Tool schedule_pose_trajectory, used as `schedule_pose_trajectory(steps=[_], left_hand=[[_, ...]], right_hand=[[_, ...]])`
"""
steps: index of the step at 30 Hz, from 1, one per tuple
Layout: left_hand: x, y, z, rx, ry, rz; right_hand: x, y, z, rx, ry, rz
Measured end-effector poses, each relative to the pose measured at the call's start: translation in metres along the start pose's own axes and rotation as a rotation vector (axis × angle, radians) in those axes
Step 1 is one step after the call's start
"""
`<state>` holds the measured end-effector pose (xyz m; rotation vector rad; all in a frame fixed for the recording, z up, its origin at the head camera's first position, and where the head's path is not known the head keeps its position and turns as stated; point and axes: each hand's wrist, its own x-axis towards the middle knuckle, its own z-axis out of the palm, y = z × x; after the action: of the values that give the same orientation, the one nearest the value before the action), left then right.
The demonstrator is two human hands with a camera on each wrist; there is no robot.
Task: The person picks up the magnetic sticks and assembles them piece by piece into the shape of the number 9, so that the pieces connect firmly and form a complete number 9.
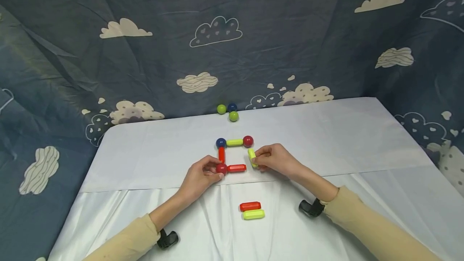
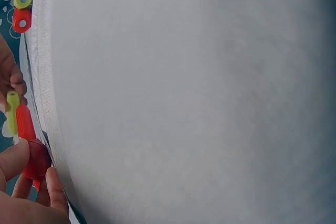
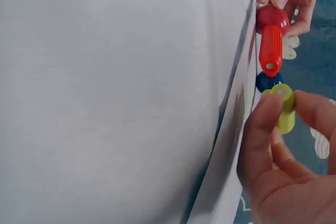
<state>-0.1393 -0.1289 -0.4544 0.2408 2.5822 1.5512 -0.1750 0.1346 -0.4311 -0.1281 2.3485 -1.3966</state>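
Note:
My left hand (image 1: 198,177) grips a red ball (image 1: 221,168) between thumb and fingers. From that ball one red rod (image 1: 237,168) points right, and another red rod (image 1: 222,155) runs back to a dark blue ball (image 1: 221,143). A yellow-green rod (image 1: 234,142) links the blue ball to a second red ball (image 1: 248,141). Between thumb and fingertips, my right hand (image 1: 274,158) pinches a loose yellow-green rod (image 1: 251,156), its far end just in front of the second red ball. In the right wrist view the pinched rod (image 3: 283,98) shows its round end.
In front of the joined pieces lie a loose red rod (image 1: 250,206) and a yellow-green rod (image 1: 253,214), side by side. Two green balls (image 1: 233,116) and a blue ball (image 1: 232,107) sit at the back edge of the white-covered table (image 1: 308,132), against a cloud-patterned cloth (image 1: 290,43).

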Motion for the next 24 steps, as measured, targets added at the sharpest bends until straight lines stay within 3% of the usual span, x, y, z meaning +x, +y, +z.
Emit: schedule_pose_trajectory(steps=[8,18,24], left_hand=[[0.0,-0.001,0.0,-0.002,-0.003,0.005],[0.0,0.0,-0.001,0.004,-0.002,0.007],[0.001,-0.001,0.0,-0.001,0.002,0.007]], right_hand=[[0.013,-0.007,0.001,0.086,0.018,0.107],[0.019,-0.005,0.002,0.189,0.045,0.135],[0.018,-0.006,0.004,0.178,0.061,0.136]])
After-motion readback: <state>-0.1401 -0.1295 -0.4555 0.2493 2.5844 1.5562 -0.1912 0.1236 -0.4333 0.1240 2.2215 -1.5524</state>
